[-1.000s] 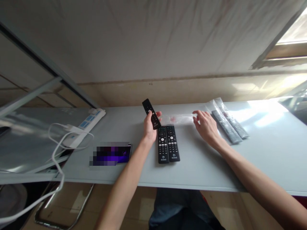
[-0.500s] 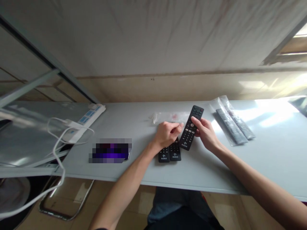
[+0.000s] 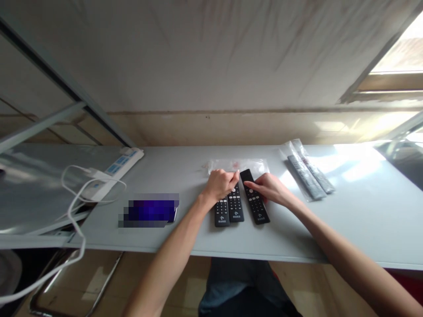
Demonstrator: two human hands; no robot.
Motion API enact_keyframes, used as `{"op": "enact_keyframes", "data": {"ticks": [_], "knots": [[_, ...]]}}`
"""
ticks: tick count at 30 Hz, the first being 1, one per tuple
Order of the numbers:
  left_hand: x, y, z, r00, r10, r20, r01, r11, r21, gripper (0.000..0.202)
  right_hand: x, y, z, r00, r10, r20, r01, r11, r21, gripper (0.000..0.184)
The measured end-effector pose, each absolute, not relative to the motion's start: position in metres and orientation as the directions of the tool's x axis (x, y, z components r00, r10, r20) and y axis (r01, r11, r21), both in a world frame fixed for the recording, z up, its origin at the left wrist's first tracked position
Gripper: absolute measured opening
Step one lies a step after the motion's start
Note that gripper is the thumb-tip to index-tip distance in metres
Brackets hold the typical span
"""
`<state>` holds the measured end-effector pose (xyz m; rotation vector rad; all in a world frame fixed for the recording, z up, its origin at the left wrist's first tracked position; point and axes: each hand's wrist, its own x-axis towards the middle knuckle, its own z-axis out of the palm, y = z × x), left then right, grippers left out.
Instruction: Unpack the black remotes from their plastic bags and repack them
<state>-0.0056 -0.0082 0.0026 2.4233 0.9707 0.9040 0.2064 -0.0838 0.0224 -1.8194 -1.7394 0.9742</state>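
Observation:
My right hand (image 3: pixel 267 187) grips a black remote control (image 3: pixel 258 209) along its right side, thumb across the buttons. The remote leans, its top end to the left, at or close to the tabletop. My left hand (image 3: pixel 220 184) is closed, its fingers curled over the upper ends of two more black remotes. Of these, the left remote (image 3: pixel 221 214) and the middle remote (image 3: pixel 235 207) lie side by side on the table, upper parts partly covered by the hand. Whatever the curled left fingers may hold is hidden. Behind the hands lies a crumpled clear plastic bag (image 3: pixel 261 165).
Two remotes in clear plastic sleeves (image 3: pixel 306 176) lie to the right on the grey table (image 3: pixel 191 237). At left are a blurred-out device with a purple screen (image 3: pixel 152 210), a white power strip (image 3: pixel 124 165) and a looping white cable (image 3: pixel 81 229). A wall stands behind.
My right hand has lowered the remote and turned it, so its top now leans left instead of right. My left hand stays closed over the other two remotes. The view has shifted slightly.

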Motion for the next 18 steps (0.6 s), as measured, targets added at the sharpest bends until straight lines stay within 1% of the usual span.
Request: {"op": "enact_keyframes", "data": {"ticks": [2,4,7,9,10,12,14,16,18], "knots": [[-0.005,-0.007,0.002,0.563,0.719,0.407,0.512,-0.690,0.511,0.061,0.203,-0.085,0.023,-0.046,0.981,-0.190,0.760,-0.089,-0.644,0.069],[-0.005,-0.007,0.002,0.581,0.726,0.368,0.566,-0.685,0.460,0.062,0.199,-0.087,0.024,-0.051,0.981,-0.186,0.802,-0.071,-0.594,0.072],[-0.005,-0.005,0.002,0.591,0.734,0.335,0.615,-0.679,0.402,0.063,0.196,-0.087,0.022,-0.040,0.989,-0.144,0.805,-0.054,-0.591,0.072],[-0.006,-0.004,0.000,0.604,0.719,0.345,0.601,-0.694,0.395,0.063,0.196,-0.085,0.019,-0.030,0.994,-0.101,0.795,-0.037,-0.606,0.069],[-0.006,-0.004,0.000,0.614,0.700,0.364,0.574,-0.713,0.403,0.064,0.197,-0.084,0.018,-0.032,0.997,-0.077,0.786,-0.022,-0.617,0.069],[-0.007,-0.004,-0.002,0.609,0.652,0.451,0.492,-0.757,0.430,0.066,0.200,-0.083,0.014,-0.023,0.999,-0.022,0.766,0.003,-0.643,0.070],[-0.010,-0.004,-0.004,0.553,0.622,0.554,0.433,-0.783,0.447,0.069,0.203,-0.083,0.012,0.012,0.999,0.033,0.745,0.013,-0.667,0.073],[-0.014,-0.003,-0.004,0.478,0.622,0.620,0.429,-0.781,0.454,0.070,0.207,-0.083,0.011,0.095,0.989,0.115,0.700,0.016,-0.714,0.076],[-0.019,-0.001,-0.003,0.425,0.629,0.651,0.443,-0.772,0.456,0.069,0.211,-0.083,0.011,0.199,0.953,0.227,0.627,0.054,-0.778,0.072]]}}
